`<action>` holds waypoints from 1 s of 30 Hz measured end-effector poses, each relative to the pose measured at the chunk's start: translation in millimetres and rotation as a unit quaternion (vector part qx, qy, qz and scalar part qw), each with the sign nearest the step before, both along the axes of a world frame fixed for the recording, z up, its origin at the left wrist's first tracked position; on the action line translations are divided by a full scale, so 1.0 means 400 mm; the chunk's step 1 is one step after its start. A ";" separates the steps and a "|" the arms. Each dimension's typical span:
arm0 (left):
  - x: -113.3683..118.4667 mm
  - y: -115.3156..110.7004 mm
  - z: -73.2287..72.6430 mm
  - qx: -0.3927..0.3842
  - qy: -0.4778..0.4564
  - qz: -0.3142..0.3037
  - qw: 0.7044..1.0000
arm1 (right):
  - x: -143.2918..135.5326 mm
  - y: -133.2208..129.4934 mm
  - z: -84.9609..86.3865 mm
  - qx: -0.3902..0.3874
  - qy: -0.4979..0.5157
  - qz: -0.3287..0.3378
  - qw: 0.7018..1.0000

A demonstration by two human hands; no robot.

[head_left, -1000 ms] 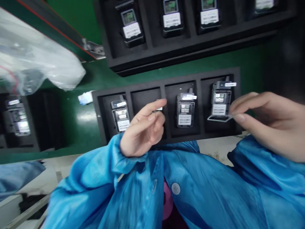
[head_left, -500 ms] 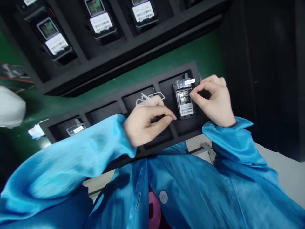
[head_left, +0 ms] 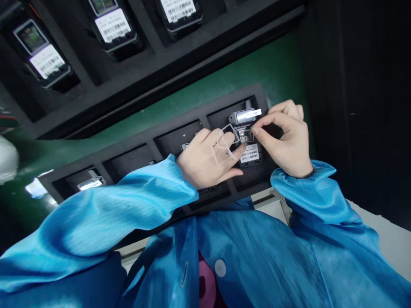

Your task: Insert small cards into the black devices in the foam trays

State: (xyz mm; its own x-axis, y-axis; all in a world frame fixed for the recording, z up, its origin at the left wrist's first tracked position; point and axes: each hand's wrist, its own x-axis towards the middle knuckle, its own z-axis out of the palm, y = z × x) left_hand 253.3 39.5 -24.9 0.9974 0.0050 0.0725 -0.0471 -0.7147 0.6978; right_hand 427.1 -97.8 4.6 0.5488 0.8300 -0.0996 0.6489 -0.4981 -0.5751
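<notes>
A handheld device [head_left: 249,153] with a barcode label and exposed metal slots lies in the right-hand compartment of a black foam tray [head_left: 205,116]. My right hand [head_left: 285,137] pinches thumb and forefinger together at the right edge of the slots; what is between the tips is too small to make out. Reaching over the device from the left is my left hand [head_left: 212,160], its fingertips at the slots. Thin whitish rectangular gaskets [head_left: 231,155] loop over its curled fingers, one of them overlapping the device's edge.
Beyond the green surface [head_left: 180,102], a larger black tray [head_left: 128,83] holds several similar devices [head_left: 114,26] with barcode labels. Another device [head_left: 91,183] sits at the left end of the near tray. A dark panel [head_left: 353,107] stands at the right.
My left hand has moved right to the device, bringing the gaskets with it. My right hand keeps its pinch at the slots. The view has shifted slightly.
</notes>
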 end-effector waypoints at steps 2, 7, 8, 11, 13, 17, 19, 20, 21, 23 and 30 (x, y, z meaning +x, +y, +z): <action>-0.001 0.002 0.004 -0.017 -0.005 0.006 1.000 | 0.002 -0.002 0.002 0.004 0.010 -0.004 1.000; 0.002 0.005 0.001 -0.063 -0.002 0.006 0.998 | 0.004 -0.007 -0.004 0.017 0.014 -0.007 1.000; 0.004 0.006 -0.003 -0.060 0.005 0.005 0.998 | 0.004 -0.008 -0.006 0.017 0.010 -0.006 1.000; 0.006 0.008 -0.014 -0.004 -0.003 -0.017 1.000 | 0.004 -0.008 -0.010 0.009 -0.001 -0.004 1.000; 0.004 0.008 -0.020 0.048 -0.036 -0.027 0.998 | 0.005 -0.008 -0.009 0.002 -0.005 0.000 1.000; 0.001 0.007 -0.021 0.081 -0.050 -0.001 0.995 | 0.009 -0.008 -0.008 -0.006 -0.015 0.016 1.000; 0.002 0.006 -0.018 0.079 -0.036 0.009 0.996 | 0.011 -0.008 -0.010 -0.014 -0.027 0.025 0.999; 0.003 0.006 -0.016 0.082 -0.034 0.009 0.996 | 0.012 -0.008 -0.012 -0.016 -0.032 0.032 0.999; 0.005 0.004 -0.014 0.089 -0.037 0.006 0.995 | 0.013 -0.008 -0.015 -0.014 -0.039 0.037 0.998; 0.007 0.001 -0.010 0.108 -0.042 0.002 0.993 | 0.015 -0.011 -0.020 0.004 -0.050 0.046 0.998; -0.002 -0.004 -0.003 0.175 -0.042 -0.004 0.984 | 0.003 -0.061 0.015 0.051 -0.096 0.056 0.992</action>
State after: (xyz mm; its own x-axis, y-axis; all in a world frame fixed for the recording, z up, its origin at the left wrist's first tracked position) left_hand 252.5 37.8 -26.1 0.9878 -0.0434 0.1495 -0.1010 -0.9095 0.4032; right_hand 428.1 -122.1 10.4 0.4537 0.8871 0.0852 0.7997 -0.3631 -0.4781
